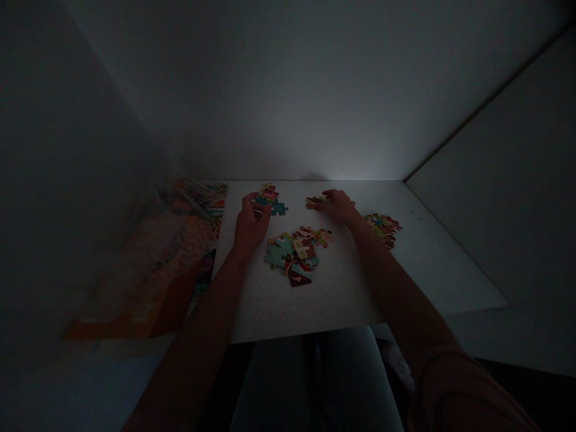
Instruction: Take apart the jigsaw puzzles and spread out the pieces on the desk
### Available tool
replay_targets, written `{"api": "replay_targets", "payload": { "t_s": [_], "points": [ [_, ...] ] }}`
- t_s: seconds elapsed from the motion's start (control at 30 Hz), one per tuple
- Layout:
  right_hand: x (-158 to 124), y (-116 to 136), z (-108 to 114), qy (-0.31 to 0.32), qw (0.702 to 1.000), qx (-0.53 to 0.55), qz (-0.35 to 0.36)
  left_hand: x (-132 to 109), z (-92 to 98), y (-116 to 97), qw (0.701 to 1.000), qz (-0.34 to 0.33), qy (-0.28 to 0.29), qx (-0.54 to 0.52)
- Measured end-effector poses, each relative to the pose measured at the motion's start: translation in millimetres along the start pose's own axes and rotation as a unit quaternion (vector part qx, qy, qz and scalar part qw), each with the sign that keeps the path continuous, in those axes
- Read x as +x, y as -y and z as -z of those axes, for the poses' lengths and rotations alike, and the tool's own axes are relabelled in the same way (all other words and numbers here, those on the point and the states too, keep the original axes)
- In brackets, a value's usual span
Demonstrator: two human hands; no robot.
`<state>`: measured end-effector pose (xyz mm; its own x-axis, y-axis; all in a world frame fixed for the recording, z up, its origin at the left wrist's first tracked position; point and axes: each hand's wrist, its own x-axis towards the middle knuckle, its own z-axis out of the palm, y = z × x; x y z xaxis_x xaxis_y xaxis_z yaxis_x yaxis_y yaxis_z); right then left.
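My left hand (252, 221) is at the left part of the white table, fingers curled round a dark red jigsaw puzzle piece (258, 213). Just beyond it lies a small pile of jigsaw puzzle pieces (279, 209), teal and multicoloured. My right hand (338, 207) reaches over another small group of puzzle pieces (311, 203), thumb and forefinger apart, and partly hides them. Between my forearms, nearer to me, a larger loose heap of puzzle pieces (303, 246) lies overlapping, pale green, cream and red. The light is dim, so fine detail is hard to see.
A further pile of puzzle pieces (384, 227) lies to the right, partly behind my right forearm. Left of the white table (342, 294) are a colourful printed sheet (211, 207) and an orange box (166, 300) under clear plastic. A wall (306, 120) stands behind the table.
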<state>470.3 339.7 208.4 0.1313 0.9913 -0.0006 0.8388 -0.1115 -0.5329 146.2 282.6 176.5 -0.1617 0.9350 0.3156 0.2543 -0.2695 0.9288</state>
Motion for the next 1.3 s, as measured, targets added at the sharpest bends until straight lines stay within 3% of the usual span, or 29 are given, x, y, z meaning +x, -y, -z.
{"api": "replay_targets", "payload": {
  "t_s": [0.2,0.3,0.4,0.53,0.63,0.77,0.9,1.13,1.3],
  "points": [
    [-16.1,-2.9,-1.7,0.005,1.0,-0.014,0.011,1.5,0.1,1.0,1.0,0.007,0.004,0.004],
    [-12.8,-9.9,-1.4,0.014,0.999,0.03,0.012,2.0,0.5,1.6,1.0,0.008,0.011,0.009],
    [-10.5,-13.2,-5.2,0.013,0.99,0.14,0.028,1.7,1.4,0.0,1.0,0.006,0.013,0.003],
    [-16.3,3.9,-15.1,0.055,0.925,0.355,0.121,-0.2,1.6,-5.6,0.999,-0.007,0.035,-0.002],
    [-27.3,28.6,-20.0,0.092,0.885,0.424,0.169,-1.9,-1.3,-8.5,0.997,-0.014,0.073,-0.017],
    [-44.1,53.6,-22.8,0.118,0.874,0.434,0.185,-2.4,-7.6,-6.7,0.993,-0.005,0.112,-0.038],
    [-50.1,57.6,-24.4,0.129,0.872,0.429,0.2,-0.9,-10.1,-4.7,0.987,0.023,0.137,-0.078],
    [-37.2,42.5,-27.7,0.093,0.901,0.368,0.211,1.4,-6.6,-8.4,0.99,0.013,0.101,-0.101],
    [-31.4,41.8,-28.0,0.098,0.89,0.391,0.213,3.8,-4.6,-11.0,0.99,0.026,0.086,-0.109]
  ]
}}
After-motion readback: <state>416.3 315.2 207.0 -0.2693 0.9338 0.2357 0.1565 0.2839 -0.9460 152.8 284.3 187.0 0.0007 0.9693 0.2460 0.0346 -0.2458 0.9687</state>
